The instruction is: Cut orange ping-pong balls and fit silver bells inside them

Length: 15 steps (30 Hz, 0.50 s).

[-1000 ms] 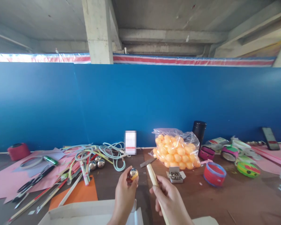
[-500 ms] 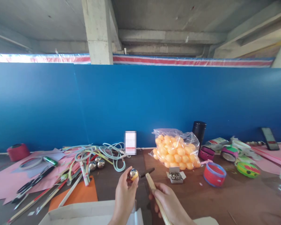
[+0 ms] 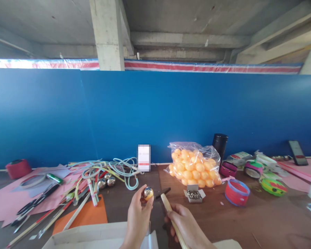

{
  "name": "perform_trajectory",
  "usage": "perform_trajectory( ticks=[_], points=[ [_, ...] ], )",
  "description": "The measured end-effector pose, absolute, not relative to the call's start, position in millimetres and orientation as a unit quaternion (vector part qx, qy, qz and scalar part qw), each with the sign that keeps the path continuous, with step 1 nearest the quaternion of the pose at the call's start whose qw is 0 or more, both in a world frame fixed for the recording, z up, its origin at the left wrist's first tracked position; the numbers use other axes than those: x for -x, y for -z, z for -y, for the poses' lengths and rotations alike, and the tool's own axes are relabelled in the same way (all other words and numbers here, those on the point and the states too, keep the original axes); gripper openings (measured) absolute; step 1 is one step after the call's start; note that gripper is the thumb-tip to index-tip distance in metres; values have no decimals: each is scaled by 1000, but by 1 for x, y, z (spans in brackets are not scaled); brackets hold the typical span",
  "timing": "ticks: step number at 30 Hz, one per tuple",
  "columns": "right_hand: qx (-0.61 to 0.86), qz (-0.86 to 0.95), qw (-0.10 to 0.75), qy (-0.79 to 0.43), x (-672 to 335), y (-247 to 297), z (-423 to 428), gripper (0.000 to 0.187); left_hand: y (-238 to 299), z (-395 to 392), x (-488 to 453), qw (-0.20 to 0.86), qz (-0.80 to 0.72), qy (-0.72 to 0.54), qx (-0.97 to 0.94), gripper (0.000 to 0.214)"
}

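Between the thumb and fingers of my left hand [image 3: 138, 216] is a shiny metal ball [image 3: 148, 192], with a yellow-orange patch low on its surface; I cannot tell whether that is a reflection. My right hand [image 3: 184, 221] is wrapped round a flat, pale wooden stick [image 3: 166, 203], its upper end slanting up towards the ball but apart from it. Behind the stick's tip lies a dark pen-like rod [image 3: 163, 193] on the table. A white shallow box [image 3: 93, 235] sits below and left of my left hand, partly hidden by it.
A clear bag of orange balls [image 3: 194, 167] stands behind a small open box of metal pieces [image 3: 194, 194]. Rightwards are a red-and-blue tape roll [image 3: 237, 193] and a black cylinder [image 3: 219, 145]. Leftwards lie several metal balls [image 3: 111, 181], pale blue tubing [image 3: 132, 180], scissors [image 3: 28, 204] and orange paper [image 3: 93, 216].
The metal ball has shifted very slightly in my left fingers, and more of its yellow-orange patch shows. My right hand keeps its hold on the wooden stick, almost still.
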State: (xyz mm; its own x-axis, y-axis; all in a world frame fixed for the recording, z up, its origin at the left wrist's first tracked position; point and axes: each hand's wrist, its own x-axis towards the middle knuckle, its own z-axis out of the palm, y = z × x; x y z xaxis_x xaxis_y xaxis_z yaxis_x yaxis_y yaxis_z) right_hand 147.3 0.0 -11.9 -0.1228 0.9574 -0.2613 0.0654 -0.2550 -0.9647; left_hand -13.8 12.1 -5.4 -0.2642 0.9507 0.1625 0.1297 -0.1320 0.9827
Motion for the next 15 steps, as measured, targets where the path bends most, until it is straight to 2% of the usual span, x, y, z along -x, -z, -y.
perform_trajectory(
  ticks=[15],
  points=[
    [555,475,371,-574,-146,9,1,17,2,-10,12,354,-559,-572,-485,60]
  ],
)
